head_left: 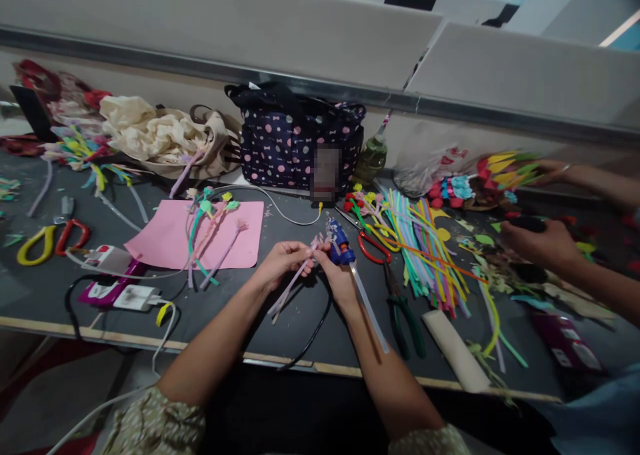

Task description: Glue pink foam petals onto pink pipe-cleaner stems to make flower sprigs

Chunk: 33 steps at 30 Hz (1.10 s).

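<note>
My left hand [285,263] is closed, its fingertips pinching a pale purple pipe cleaner flower [295,283] whose stems hang down toward the table edge. My right hand [333,271] meets it there, thumb and fingertips at the flower's top. A blue hot glue gun [341,245] sits in my right hand, nozzle pointing away. Its handle is hidden by the hand. A clear glue stick [369,308] sticks out of its back over my forearm. Pink paper [240,225] to the left carries several finished-looking pipe cleaner flowers [213,208].
Bundled coloured pipe cleaners [425,248], red-handled scissors [374,245] and green-handled pliers [406,325] lie right. Purple power strips [113,291] and yellow-and-red scissors [53,235] are left. A dotted bag [285,141] stands behind. A co-worker's hand [545,245] reaches in from the right.
</note>
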### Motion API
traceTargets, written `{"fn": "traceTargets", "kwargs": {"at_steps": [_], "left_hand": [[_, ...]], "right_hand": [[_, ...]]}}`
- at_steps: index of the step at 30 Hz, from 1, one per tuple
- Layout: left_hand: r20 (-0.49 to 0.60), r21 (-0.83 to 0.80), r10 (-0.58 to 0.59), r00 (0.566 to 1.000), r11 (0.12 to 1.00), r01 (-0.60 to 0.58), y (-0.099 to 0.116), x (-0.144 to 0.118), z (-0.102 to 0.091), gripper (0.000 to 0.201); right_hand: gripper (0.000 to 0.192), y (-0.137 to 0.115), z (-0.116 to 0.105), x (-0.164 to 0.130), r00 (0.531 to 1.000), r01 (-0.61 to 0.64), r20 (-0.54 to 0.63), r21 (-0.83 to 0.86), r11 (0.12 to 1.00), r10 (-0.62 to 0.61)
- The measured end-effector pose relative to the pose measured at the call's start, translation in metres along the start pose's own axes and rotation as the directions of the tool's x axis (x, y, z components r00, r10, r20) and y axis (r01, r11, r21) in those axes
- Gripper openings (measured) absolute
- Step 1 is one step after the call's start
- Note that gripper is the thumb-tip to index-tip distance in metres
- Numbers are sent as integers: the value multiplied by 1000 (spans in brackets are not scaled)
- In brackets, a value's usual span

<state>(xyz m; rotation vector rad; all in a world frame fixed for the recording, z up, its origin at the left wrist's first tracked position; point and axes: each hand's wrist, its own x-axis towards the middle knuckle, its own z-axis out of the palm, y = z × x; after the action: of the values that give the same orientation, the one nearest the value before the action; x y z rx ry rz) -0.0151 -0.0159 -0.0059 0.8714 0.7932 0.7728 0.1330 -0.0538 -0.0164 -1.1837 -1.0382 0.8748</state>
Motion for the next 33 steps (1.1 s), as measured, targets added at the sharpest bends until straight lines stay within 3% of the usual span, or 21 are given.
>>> {"fn": "traceTargets", "kwargs": {"at_steps": [8,16,22,29,33], "left_hand": [[11,-17,-3,1000,1000,3,-2,-1,1,33],[1,40,6,1000,999,-6,-2,-1,1,35],[12,41,-13,1000,999,12,-1,-2,1,35],[-20,0,31,999,1000,-31,-2,-1,3,30],[-96,-9,82,992,996,-83,0,-2,5,29]], "right_hand": [[24,-8,2,-2,999,-35,-23,46,998,36],[23,1,1,-2,999,-48,7,96,994,47],[26,-3,1,-3,998,-51,-28,47,998,52],[27,-9,3,-4,998,-60,-22,11,998,61],[31,-10,1,-3,994,-87,-72,-28,996,85]]}}
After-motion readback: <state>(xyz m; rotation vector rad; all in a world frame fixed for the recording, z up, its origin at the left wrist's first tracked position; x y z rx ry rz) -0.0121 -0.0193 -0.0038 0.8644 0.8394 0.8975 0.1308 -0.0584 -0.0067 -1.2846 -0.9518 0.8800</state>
